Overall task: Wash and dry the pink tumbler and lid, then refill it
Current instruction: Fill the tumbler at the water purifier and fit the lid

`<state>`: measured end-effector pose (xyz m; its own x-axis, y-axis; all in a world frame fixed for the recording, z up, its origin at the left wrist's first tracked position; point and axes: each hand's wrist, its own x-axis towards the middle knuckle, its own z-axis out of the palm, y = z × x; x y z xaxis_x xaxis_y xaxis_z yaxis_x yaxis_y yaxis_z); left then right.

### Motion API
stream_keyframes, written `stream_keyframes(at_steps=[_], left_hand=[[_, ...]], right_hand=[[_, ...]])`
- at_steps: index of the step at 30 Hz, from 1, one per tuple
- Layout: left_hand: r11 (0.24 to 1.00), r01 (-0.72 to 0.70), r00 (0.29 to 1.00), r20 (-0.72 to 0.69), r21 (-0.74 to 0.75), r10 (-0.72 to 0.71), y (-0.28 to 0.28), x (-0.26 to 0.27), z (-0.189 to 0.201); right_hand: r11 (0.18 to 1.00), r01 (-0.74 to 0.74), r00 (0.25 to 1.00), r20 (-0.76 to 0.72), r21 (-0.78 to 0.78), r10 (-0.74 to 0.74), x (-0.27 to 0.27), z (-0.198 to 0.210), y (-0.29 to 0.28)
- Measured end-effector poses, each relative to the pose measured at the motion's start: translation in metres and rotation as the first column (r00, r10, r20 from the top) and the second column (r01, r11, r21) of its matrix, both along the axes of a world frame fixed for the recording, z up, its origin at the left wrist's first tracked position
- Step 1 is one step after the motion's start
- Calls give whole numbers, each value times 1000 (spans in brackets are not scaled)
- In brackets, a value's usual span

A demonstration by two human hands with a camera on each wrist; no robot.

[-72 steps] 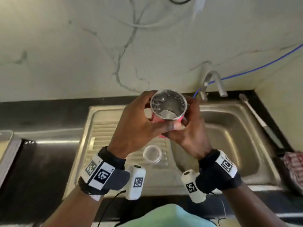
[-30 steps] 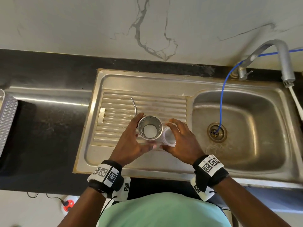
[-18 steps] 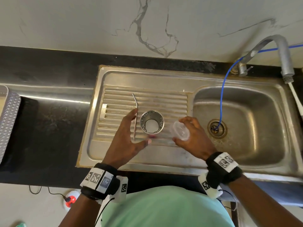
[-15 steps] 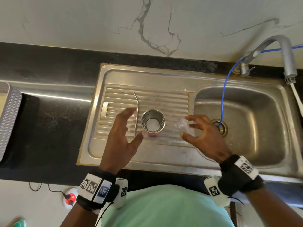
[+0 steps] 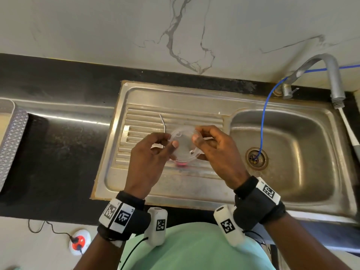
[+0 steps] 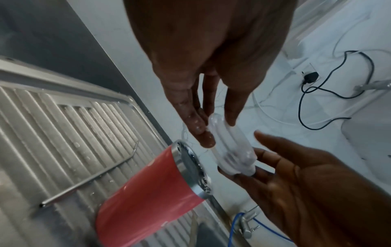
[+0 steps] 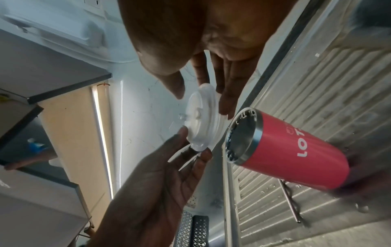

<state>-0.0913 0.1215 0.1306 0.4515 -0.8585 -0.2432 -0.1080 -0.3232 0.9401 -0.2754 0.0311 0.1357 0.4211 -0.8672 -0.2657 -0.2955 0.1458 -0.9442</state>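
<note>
The pink tumbler (image 5: 182, 163) (image 6: 152, 192) (image 7: 292, 153) stands upright and open on the ribbed drainboard (image 5: 136, 152), its steel inside wet. The clear round lid (image 5: 184, 146) (image 6: 230, 148) (image 7: 201, 123) is held in the air just above the tumbler's mouth, apart from the rim. My left hand (image 5: 171, 141) (image 6: 215, 128) pinches the lid's left edge between thumb and fingers. My right hand (image 5: 196, 135) (image 7: 201, 97) pinches its right edge. In the head view the lid and both hands hide most of the tumbler.
A bent metal straw (image 5: 162, 121) (image 6: 88, 178) lies on the drainboard left of the tumbler. The sink basin (image 5: 292, 182) is to the right, with a tap (image 5: 331, 75) and a blue hose (image 5: 263, 121) running into the drain. A perforated basket (image 5: 11, 137) stands at far left.
My left hand was open beside the tumbler and the right held the lid to its right. Now both hands hold the lid over the tumbler's mouth.
</note>
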Motion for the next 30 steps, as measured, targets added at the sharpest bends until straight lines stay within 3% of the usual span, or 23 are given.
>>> stream_keyframes(at_steps=[8,24,30], left_hand=[[993,-82,996,-21,88,84,-10,-1,-10],[986,-75,996,-30,148,81,-7,1,-22],[981,-106,987,-106,162,124,-5,1,-28]], right_hand=[[997,-20,984,-180,-80,6,2,-26,-3],[998,-14,980,-198,-63,1,6,-42,-2],[998,14,978,-205,-59,-26,7,-47,-1]])
